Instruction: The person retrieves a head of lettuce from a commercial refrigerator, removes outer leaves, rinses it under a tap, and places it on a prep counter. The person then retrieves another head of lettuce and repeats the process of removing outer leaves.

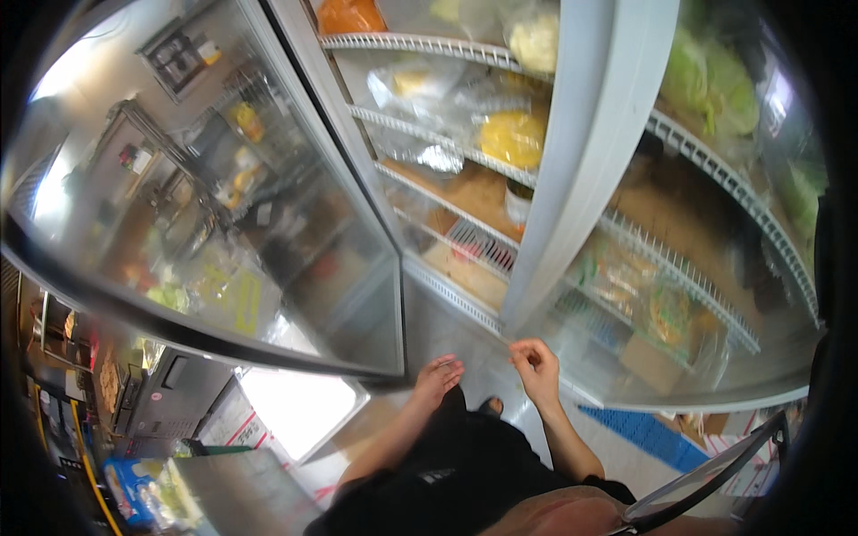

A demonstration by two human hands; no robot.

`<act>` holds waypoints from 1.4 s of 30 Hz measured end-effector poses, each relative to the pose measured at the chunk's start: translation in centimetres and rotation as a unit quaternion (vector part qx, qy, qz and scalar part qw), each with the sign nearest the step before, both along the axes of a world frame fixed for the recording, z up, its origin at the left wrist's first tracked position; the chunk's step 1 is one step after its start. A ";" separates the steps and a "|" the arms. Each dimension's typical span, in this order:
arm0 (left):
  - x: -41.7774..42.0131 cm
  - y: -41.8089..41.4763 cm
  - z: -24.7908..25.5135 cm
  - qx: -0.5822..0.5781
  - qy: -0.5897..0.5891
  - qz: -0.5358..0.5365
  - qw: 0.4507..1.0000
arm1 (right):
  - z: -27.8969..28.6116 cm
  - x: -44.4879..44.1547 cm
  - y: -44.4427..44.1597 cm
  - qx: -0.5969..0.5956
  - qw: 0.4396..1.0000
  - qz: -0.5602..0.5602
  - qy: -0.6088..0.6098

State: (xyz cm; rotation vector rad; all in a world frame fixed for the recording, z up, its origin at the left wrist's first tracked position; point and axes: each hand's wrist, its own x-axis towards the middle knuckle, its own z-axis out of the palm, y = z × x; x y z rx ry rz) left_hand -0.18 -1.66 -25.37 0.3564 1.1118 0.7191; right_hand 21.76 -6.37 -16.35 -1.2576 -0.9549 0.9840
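Observation:
My left hand [439, 380] is held out in front of my dark top, its fingers slightly bent with nothing visible in them. Beside it, my right hand [538, 370] is loosely curled, with a gap between thumb and fingers and no object seen in it. Both are in front of an upright refrigerator. Its left glass door [335, 281] stands swung out, while the right glass door [670, 268] covers the other half. On the wire shelves are a yellow bagged item [513, 139], a foil-wrapped item [439, 158], clear plastic bags [409, 87] and an orange bag [350, 16].
A white centre post [590, 167] divides the refrigerator. At left are a metal counter [248, 492], a bright white panel [298, 409] and a stainless steel appliance [177, 388]. A blue perforated mat [647, 435] lies on the floor at right. Leafy greens [714, 87] show behind the right door.

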 end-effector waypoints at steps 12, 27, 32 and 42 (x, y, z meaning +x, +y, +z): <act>9.7 22.2 29.5 0.589 -0.107 0.035 0.801 | 12.1 1.6 5.3 0.228 0.930 -0.215 -0.192; 11.0 40.2 51.5 0.843 0.330 0.075 0.418 | 12.0 -1.4 12.5 0.197 0.944 -0.148 -0.218; 12.2 43.4 55.0 0.787 0.461 -0.065 0.404 | 12.5 0.1 13.7 0.199 0.939 -0.150 -0.236; 17.4 44.4 58.3 0.542 0.575 -0.477 0.385 | 14.0 0.2 14.2 0.219 0.910 -0.129 -0.328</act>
